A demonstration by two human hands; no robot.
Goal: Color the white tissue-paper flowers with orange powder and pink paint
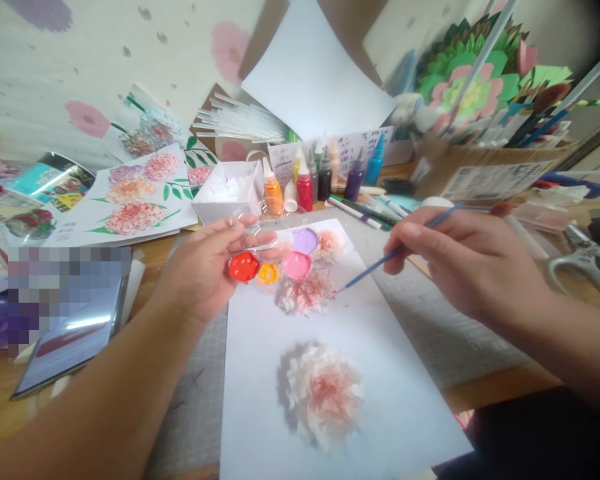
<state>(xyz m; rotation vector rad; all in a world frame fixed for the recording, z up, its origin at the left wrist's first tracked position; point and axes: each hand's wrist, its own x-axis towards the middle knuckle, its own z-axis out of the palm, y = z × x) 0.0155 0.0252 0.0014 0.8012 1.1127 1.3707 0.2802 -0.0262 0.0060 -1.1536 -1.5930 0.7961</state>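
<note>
My left hand (205, 267) grips a clear paint palette (269, 243) by its edge, holding it over the sheet. Red, orange, pink and lilac paint fill some of its wells. Between the thumb and fingers of my right hand (450, 253) is a thin blue paintbrush (380, 262), its tip at the right edge of the middle paper flower (307, 291). On the white sheet (380, 400) a larger crumpled-paper flower (325, 393), white with a pinkish centre, lies nearest me. A third, peach-pink flower (330, 245) sits at the far end, partly behind the palette.
Several paint bottles (304, 190) stand behind the sheet, beside a white box (230, 190) of paper pieces. Finished flower pictures (135, 193) lie at left, above a tablet (75, 340). Scissors (585, 263) and a cardboard box (485, 177) of brushes are at right. A grey cutting mat (195, 400) lies underneath.
</note>
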